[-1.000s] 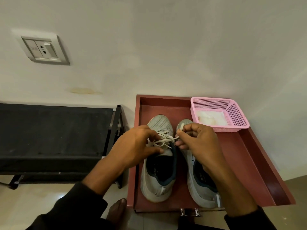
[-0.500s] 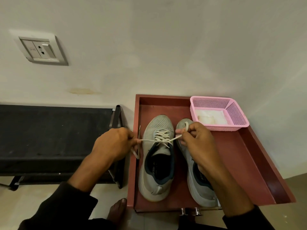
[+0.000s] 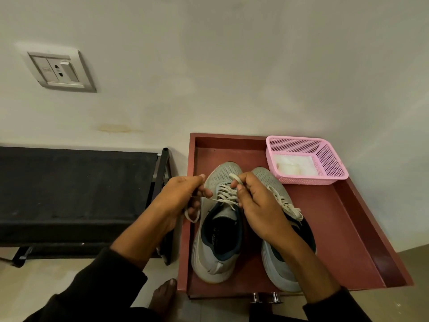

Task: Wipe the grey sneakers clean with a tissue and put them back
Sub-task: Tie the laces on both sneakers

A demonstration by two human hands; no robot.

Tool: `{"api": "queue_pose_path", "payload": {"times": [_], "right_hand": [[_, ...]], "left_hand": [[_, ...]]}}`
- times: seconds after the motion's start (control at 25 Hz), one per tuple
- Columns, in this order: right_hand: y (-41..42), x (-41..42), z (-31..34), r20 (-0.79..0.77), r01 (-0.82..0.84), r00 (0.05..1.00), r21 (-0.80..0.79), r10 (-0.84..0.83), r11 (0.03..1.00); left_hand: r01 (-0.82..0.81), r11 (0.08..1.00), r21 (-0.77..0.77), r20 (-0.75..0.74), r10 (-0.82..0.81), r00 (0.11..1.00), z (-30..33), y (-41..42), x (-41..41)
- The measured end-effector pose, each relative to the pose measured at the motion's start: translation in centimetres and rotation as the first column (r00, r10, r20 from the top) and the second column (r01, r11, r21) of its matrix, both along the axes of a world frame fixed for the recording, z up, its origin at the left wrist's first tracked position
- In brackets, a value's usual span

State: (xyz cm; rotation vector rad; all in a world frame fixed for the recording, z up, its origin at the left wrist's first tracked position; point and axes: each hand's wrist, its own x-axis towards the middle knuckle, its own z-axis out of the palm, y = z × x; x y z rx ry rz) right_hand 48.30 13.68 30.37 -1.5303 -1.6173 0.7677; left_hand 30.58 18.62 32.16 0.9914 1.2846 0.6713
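Note:
Two grey sneakers stand side by side, toes toward the wall, in a reddish-brown open drawer (image 3: pixel 343 231). The left sneaker (image 3: pixel 218 247) has a dark blue lining and pale laces. My left hand (image 3: pixel 181 196) pinches one lace end at the shoe's left side, with a loop hanging below the fingers. My right hand (image 3: pixel 253 203) pinches the other lace end above the tongue. The right sneaker (image 3: pixel 278 270) is partly hidden under my right wrist; its laces lie loose. White tissues (image 3: pixel 293 165) lie in a pink basket (image 3: pixel 329 159).
The pink basket sits in the drawer's far right corner. A low black bench (image 3: pixel 76 194) stands to the left against the wall. A wall socket (image 3: pixel 61 70) is up on the left. My bare toes (image 3: pixel 162 296) show on the floor near the drawer's front.
My hands pulled the left sneaker's laces apart to the sides, then came back closer together over the tongue. My left hand now holds a hanging loop.

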Motion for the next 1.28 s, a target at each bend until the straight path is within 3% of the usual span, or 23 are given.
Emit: {"api": "queue_pose_path", "payload": {"times": [0.04, 0.08, 0.12, 0.16, 0.2, 0.24, 0.32, 0.4, 0.52, 0.64, 0.72, 0.8, 0.88, 1.0, 1.16, 1.28], "right_hand": [[0.0, 0.0, -0.1, 0.002, -0.003, 1.000, -0.002, 0.003, 1.000], [0.0, 0.0, -0.2, 0.003, 0.008, 1.000, -0.007, -0.008, 1.000], [0.1, 0.0, -0.3, -0.001, 0.030, 1.000, -0.022, -0.030, 0.999], [0.2, 0.1, -0.3, -0.017, 0.055, 0.998, -0.045, -0.056, 0.997], [0.2, 0.3, -0.4, -0.045, 0.074, 0.996, -0.067, -0.077, 0.995], [0.3, 0.3, -0.5, -0.069, 0.084, 0.994, -0.084, -0.090, 0.993], [0.3, 0.3, -0.5, -0.083, 0.091, 0.992, -0.095, -0.099, 0.991], [0.3, 0.3, -0.4, -0.081, 0.096, 0.991, -0.095, -0.104, 0.991], [0.3, 0.2, -0.3, -0.085, 0.093, 0.991, -0.103, -0.102, 0.990], [0.2, 0.2, -0.2, -0.069, 0.098, 0.992, -0.102, -0.105, 0.990], [0.2, 0.3, -0.2, -0.068, 0.104, 0.991, -0.106, -0.111, 0.989], [0.3, 0.4, -0.2, -0.086, 0.132, 0.986, -0.110, -0.142, 0.985], [0.3, 0.4, -0.1, -0.151, 0.174, 0.971, -0.070, -0.183, 0.982], [0.5, 0.4, 0.2, -0.184, 0.288, 0.945, 0.073, -0.271, 0.955], [0.7, 0.0, -0.1, -0.095, 0.352, 0.936, 0.274, -0.340, 0.895], [0.7, -0.1, 0.4, -0.009, 0.299, 0.946, 0.404, -0.323, 0.864]], "left_hand": [[0.061, 0.993, 0.100, -0.153, -0.045, 0.987, -0.5, 0.0, -0.1], [0.154, 0.960, 0.232, -0.404, -0.049, 0.913, -1.1, 0.1, -0.2], [0.245, 0.900, 0.361, -0.637, 0.046, 0.769, -1.4, 0.0, -0.2], [0.289, 0.828, 0.480, -0.739, 0.204, 0.642, -1.2, -0.3, -0.1], [0.305, 0.765, 0.568, -0.739, 0.310, 0.598, -0.7, -0.5, 0.0], [0.310, 0.754, 0.580, -0.726, 0.304, 0.618, -0.3, -0.6, -0.1], [0.354, 0.855, 0.380, -0.731, 0.043, 0.681, 0.5, -1.1, 0.1], [0.464, 0.868, 0.177, -0.757, -0.181, 0.628, 0.2, -1.6, 0.7], [0.397, 0.872, 0.285, -0.711, -0.085, 0.698, -0.7, -1.7, 0.9], [0.258, 0.870, 0.421, -0.478, -0.029, 0.878, -1.5, -1.6, 1.7], [0.115, 0.927, 0.358, -0.189, -0.049, 0.981, -1.2, -1.9, 2.5], [0.068, 0.956, 0.285, -0.031, -0.061, 0.998, -1.0, -2.2, 3.3], [0.167, 0.914, 0.369, -0.204, -0.096, 0.974, -1.4, -2.1, 3.5], [0.381, 0.752, 0.537, -0.491, -0.088, 0.867, -1.7, -2.1, 3.7], [0.521, 0.602, 0.605, -0.576, -0.120, 0.809, -1.7, -2.1, 4.1], [0.560, 0.539, 0.630, -0.634, -0.061, 0.771, -1.9, -2.0, 3.9]]}}
